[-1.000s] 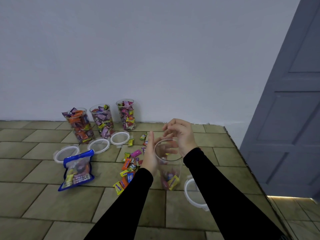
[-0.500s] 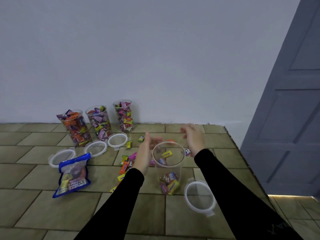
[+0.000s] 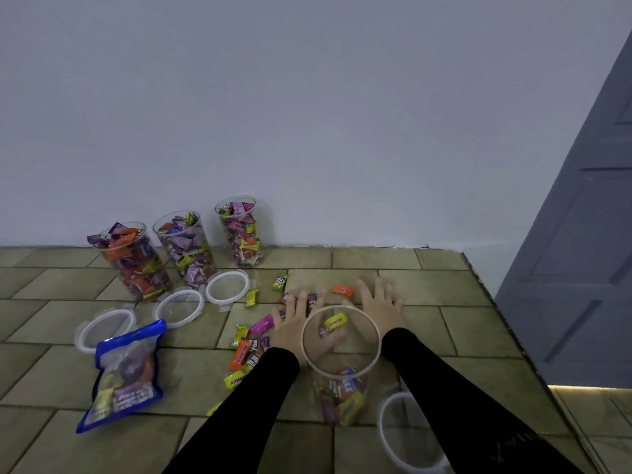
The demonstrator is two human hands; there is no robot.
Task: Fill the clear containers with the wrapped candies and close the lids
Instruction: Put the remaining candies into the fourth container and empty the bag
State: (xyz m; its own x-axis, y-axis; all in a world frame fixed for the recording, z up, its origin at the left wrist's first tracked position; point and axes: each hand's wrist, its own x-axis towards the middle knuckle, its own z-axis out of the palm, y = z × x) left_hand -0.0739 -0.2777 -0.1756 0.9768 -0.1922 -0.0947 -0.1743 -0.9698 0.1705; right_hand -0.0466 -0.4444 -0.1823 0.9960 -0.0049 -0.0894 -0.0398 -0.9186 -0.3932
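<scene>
A clear container (image 3: 342, 388) stands upright on the tiled floor in front of me, with a few wrapped candies at its bottom. My left hand (image 3: 294, 323) lies flat, fingers spread, on loose candies just left of and behind it. My right hand (image 3: 378, 304) lies spread on the floor behind it to the right, beside an orange candy (image 3: 343, 290). Loose candies (image 3: 244, 350) are scattered to the left of the container. Its lid (image 3: 386, 436) lies on the floor at the right, partly under my right sleeve.
Three full open containers (image 3: 186, 248) stand by the wall at the back left, with three lids (image 3: 227, 285) lying in front of them. A blue candy bag (image 3: 124, 374) lies at the left. A grey door (image 3: 581, 234) and the platform's edge are on the right.
Both hands have moved from above the container's rim down to the floor behind it, fingers now spread flat on and beside the loose candies. The view has tilted down a little.
</scene>
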